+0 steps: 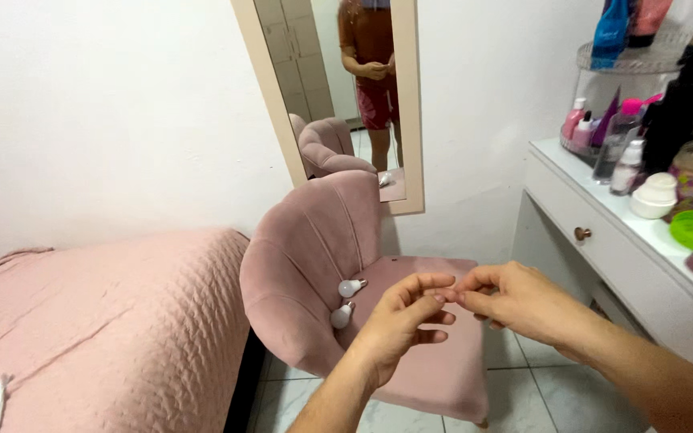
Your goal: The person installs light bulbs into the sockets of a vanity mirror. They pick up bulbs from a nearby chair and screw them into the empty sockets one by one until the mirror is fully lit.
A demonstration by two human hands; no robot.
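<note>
your left hand (399, 321) and right hand (515, 301) pinch fingertips together, lower centre; two white bulbs (346, 301) lie untouched on the pink velvet chair (314, 240).

Both forearms enter from the lower edge, bare, and converge above the seat of the pink velvet chair (411, 321). The left hand (403, 317) is raised over the seat's middle, back of the hand toward the camera, fingers curled, thumb and forefinger tips brought together. The right hand (515, 301) reaches in from the chair's right side, knuckles up, fingers bent inward. The fingertips of the two hands meet; whether anything is pinched between them cannot be told.
</note>
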